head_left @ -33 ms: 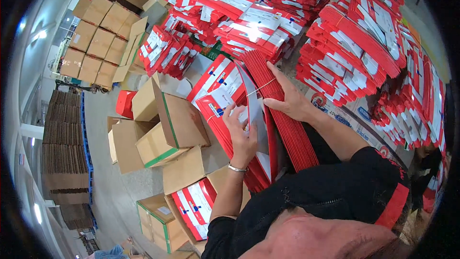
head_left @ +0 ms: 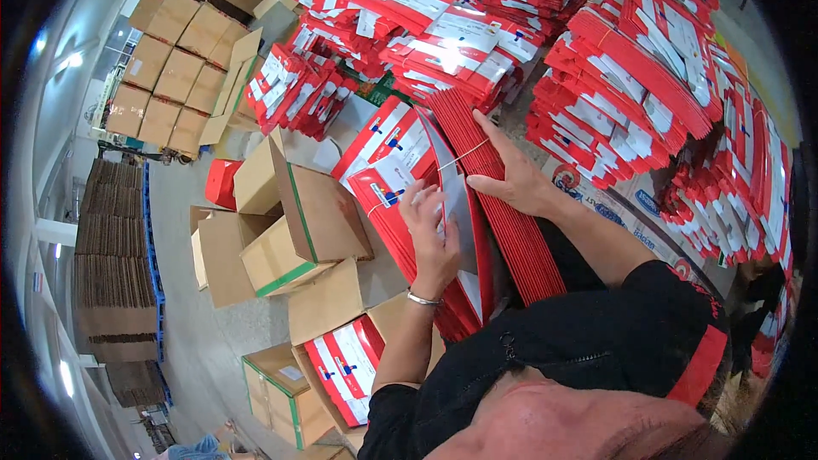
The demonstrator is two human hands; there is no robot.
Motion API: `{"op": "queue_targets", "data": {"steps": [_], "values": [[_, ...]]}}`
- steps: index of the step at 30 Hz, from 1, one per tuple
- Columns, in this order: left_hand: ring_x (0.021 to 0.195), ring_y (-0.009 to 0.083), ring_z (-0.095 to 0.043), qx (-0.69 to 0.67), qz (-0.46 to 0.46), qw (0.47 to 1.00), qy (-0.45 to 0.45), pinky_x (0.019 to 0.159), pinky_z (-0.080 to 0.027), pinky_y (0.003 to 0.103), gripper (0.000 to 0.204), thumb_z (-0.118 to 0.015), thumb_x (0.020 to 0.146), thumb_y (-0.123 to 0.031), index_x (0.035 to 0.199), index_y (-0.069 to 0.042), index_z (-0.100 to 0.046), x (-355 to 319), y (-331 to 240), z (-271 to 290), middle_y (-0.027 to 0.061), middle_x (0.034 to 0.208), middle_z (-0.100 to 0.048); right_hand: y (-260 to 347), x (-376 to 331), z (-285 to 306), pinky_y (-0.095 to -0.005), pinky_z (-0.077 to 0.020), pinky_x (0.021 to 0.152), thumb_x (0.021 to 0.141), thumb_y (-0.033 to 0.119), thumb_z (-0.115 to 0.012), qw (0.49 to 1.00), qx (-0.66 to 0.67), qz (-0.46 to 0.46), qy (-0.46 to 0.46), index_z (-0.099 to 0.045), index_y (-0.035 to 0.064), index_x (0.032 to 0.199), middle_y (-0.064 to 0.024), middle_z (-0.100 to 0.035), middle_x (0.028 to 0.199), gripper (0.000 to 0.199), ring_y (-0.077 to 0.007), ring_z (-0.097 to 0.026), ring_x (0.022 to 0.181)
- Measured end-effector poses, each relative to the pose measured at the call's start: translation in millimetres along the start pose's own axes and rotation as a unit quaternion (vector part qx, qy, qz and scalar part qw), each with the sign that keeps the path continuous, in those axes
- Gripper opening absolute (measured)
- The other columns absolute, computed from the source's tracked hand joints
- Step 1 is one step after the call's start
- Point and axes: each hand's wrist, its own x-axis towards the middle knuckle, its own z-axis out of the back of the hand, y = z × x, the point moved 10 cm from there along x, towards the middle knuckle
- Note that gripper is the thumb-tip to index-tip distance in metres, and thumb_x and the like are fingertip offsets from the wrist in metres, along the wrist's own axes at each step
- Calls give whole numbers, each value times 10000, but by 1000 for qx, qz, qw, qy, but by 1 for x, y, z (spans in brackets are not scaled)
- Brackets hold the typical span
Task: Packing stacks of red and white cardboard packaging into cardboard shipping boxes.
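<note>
Where the grey concrete floor (head_left: 183,324) meets stacked brown corrugated cartons (head_left: 294,230), glossy red-and-white flat card sleeves (head_left: 400,162) lie bundled. Left hand (head_left: 430,234), grip closed, pinches a grey sheet (head_left: 456,196) among them; right hand (head_left: 511,175) presses flat, fingers open, on ribbed red sleeve edges (head_left: 520,247) beside.

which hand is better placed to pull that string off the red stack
Probably the right hand: its fingers already lie across the string on the red stack. The left hand is on the grey-white sheet beside it.
</note>
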Motion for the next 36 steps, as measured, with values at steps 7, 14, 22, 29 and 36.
{"op": "queue_targets", "data": {"steps": [7, 14, 22, 29, 36], "values": [[1119, 331, -518, 38, 30, 995, 91, 927, -443, 405, 224, -756, 761, -138, 851, -22, -587, 6, -12, -11, 193, 1229, -480, 3, -1, -10, -393, -207, 1154, 841, 318, -640, 1000, -20, 23, 6, -86, 14, 1502, -256, -216, 1514, 914, -338, -241, 1413], [1164, 321, -513, -145, 144, 969, 136, 919, -467, 430, 271, -764, 790, -230, 865, -64, -564, -7, 25, -17, 177, 1347, -384, 1, -1, -6, -406, -187, 1163, 833, 272, -645, 1000, -1, 8, 2, -95, 19, 1507, -220, -184, 1541, 906, -312, -217, 1423], [1152, 317, -517, -97, 97, 982, 133, 883, -495, 369, 173, -682, 818, -100, 880, -50, -529, -5, 13, -17, 199, 1345, -371, 2, -2, -3, -405, -194, 1162, 810, 257, -672, 1000, -6, -1, 0, -127, 45, 1510, -208, -217, 1534, 912, -302, -236, 1416], [1174, 388, -510, 5, 65, 995, 71, 843, -515, 393, 238, -661, 785, -61, 1007, -48, -575, -7, 7, -3, 250, 1300, -424, -1, -1, -10, -404, -201, 1159, 816, 289, -682, 1000, 14, -7, 12, -133, 33, 1505, -204, -217, 1535, 918, -292, -245, 1413], [1134, 412, -531, -4, 78, 992, 99, 923, -454, 439, 298, -756, 763, -206, 863, -31, -536, 0, -3, -9, 253, 1260, -458, -2, 0, -10, -402, -195, 1160, 827, 306, -669, 1000, 12, 7, 9, -134, 26, 1504, -201, -211, 1538, 907, -292, -230, 1419]]}}
